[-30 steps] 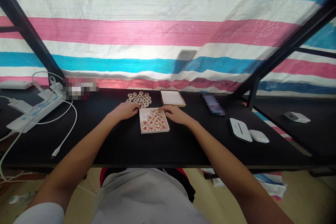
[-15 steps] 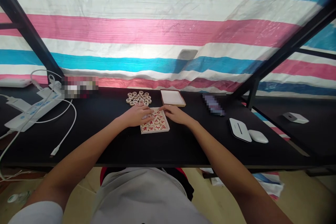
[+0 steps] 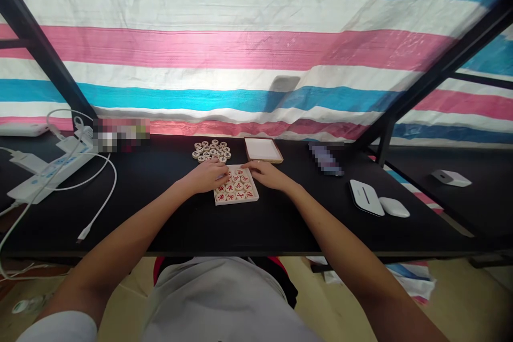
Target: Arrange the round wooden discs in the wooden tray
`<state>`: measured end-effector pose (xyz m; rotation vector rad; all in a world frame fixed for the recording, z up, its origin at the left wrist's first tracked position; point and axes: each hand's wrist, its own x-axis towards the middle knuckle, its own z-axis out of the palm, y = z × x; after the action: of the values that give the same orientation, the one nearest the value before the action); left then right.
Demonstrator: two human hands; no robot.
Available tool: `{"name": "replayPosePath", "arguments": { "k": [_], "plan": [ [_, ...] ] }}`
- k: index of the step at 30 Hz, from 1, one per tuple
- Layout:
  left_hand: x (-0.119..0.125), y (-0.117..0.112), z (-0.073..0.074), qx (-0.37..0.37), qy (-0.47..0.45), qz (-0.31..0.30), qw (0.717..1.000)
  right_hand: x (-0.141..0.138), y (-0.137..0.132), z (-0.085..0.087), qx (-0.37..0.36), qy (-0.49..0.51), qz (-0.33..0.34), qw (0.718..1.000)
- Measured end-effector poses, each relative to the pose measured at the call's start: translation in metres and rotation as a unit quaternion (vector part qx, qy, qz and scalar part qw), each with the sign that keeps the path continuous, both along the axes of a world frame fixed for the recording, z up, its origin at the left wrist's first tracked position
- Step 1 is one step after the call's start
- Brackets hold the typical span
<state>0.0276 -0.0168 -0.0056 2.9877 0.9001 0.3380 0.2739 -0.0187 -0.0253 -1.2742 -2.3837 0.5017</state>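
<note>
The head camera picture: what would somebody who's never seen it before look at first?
Probably the big striped sheet in blue, white and pink, filling the view behind the black desk. Next might come the white box of round pieces with red marks, mid-desk, with the left hand over its left side and the right hand at its far right corner.

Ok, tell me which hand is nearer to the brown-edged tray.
Right. The right hand is at the white box's far right corner, just on the near side of the tray; the left hand is farther off, to the tray's left and nearer the person.
</note>
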Motion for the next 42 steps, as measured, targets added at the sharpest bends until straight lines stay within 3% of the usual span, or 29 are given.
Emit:
{"name": "replayPosePath", "arguments": {
  "k": [11, 22, 33, 42],
  "plan": [
    [0.002, 0.003, 0.000, -0.028, 0.024, 0.046, 0.998, 0.002, 0.003, -0.004, 0.008, -0.004, 0.003, 1.000],
    [0.004, 0.003, -0.003, 0.006, 0.054, 0.038, 0.998, 0.003, 0.003, -0.004, 0.015, -0.004, 0.005, 1.000],
    [0.001, 0.005, -0.005, -0.035, 0.047, 0.055, 0.997, 0.002, 0.003, -0.005, 0.005, -0.002, 0.002, 1.000],
    [-0.014, 0.007, 0.013, -0.073, -0.074, 0.100, 0.990, 0.000, -0.001, 0.000, 0.001, 0.001, -0.002, 1.000]
  ]
}}
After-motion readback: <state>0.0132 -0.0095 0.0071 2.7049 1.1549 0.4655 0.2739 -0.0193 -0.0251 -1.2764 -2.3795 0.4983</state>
